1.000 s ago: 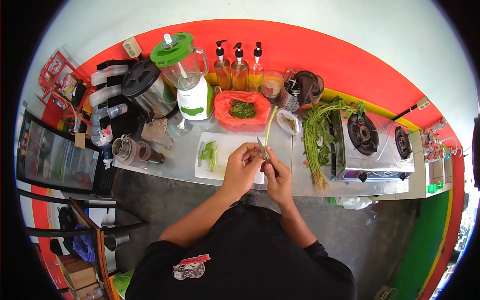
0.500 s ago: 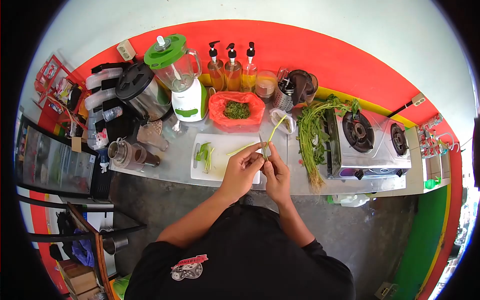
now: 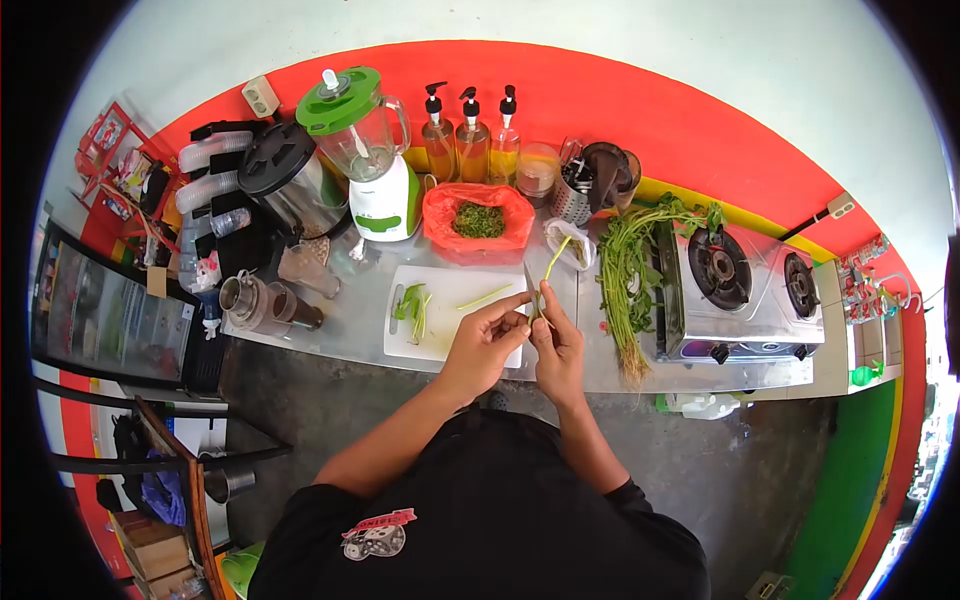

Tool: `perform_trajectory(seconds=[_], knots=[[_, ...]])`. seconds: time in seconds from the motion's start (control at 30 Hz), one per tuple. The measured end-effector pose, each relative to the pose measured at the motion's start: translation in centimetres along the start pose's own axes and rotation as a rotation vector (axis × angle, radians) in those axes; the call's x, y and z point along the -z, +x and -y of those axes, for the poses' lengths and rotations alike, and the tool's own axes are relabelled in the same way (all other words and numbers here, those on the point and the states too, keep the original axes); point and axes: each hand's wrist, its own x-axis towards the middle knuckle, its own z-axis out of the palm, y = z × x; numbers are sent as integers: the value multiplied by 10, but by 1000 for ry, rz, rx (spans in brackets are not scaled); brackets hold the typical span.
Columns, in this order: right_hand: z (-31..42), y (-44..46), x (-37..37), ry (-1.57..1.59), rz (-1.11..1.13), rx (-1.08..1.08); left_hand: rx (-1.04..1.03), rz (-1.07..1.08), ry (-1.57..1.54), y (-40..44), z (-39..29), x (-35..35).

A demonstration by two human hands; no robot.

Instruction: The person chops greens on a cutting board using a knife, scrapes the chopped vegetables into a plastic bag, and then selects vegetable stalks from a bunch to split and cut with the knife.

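Above the front edge of the counter, my left hand (image 3: 478, 352) and my right hand (image 3: 560, 362) meet, both with fingers closed in a pinch. Between them is a long green stem (image 3: 553, 262), its upper end leaning up and right. A thin, greyish blade-like piece (image 3: 530, 279) shows by the fingertips; which hand holds it I cannot tell. Under and left of my hands, the white cutting board (image 3: 440, 290) carries cut leafy stems (image 3: 411, 308) and a single pale green stem (image 3: 484, 297). The stem's lower end is hidden by my fingers.
Behind the board sits a red plastic bag (image 3: 450, 240) of chopped greens (image 3: 478, 220). A bunch of leafy greens (image 3: 625, 290) lies beside the gas stove (image 3: 750, 310). The blender (image 3: 385, 205), pump bottles (image 3: 471, 140) and a small white bag (image 3: 568, 246) line the back.
The view has shifted slightly, moving the counter things a little right in the picture. My hands stay together at the stem, which now stands a bit steeper; fingers have shifted slightly.
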Motion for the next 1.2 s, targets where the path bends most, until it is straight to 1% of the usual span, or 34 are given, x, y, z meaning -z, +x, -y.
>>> perform_trajectory(seconds=[0.1, 0.17, 0.2, 0.3, 0.37, 0.43, 0.53, 0.6, 0.73, 0.83, 0.97, 1.03, 1.1, 1.2], knots=[[-1, 0, 1, -51, 8, 30, 23, 4, -25, 2, -5, -1], [-2, -1, 3, -54, 25, 30, 35, -63, -135, 4, -8, -6], [-2, -1, 3, -56, 39, 30, 34, -63, -134, 5, -6, -6], [-9, -2, 4, -11, 56, 67, 3, -79, -115, 7, 0, -4], [-9, -3, 3, -14, 51, 78, -10, -23, -64, 7, -2, -2], [-8, -3, 2, -15, 46, 90, -15, -19, -66, 8, -4, -4], [-3, -4, 3, -42, 38, 82, -16, -6, -43, 7, -7, -6], [3, -3, 5, -161, 63, 81, -13, 5, -18, 7, -8, -6], [3, 0, 3, -171, 54, 120, -4, 4, 20, 7, -6, -4], [4, -3, 1, -175, 42, 92, 3, 4, 57, 5, -6, -2], [2, -1, 0, -134, 49, 71, -11, -12, 35, 3, 0, -1], [0, 0, -1, -127, 41, 81, -37, -24, 98, 1, -4, -2], [-4, 1, -1, -3, 45, 83, -38, -30, 96, 0, -5, -6], [1, 0, 1, 7, 63, 65, -17, -39, 67, -1, -10, -8]])
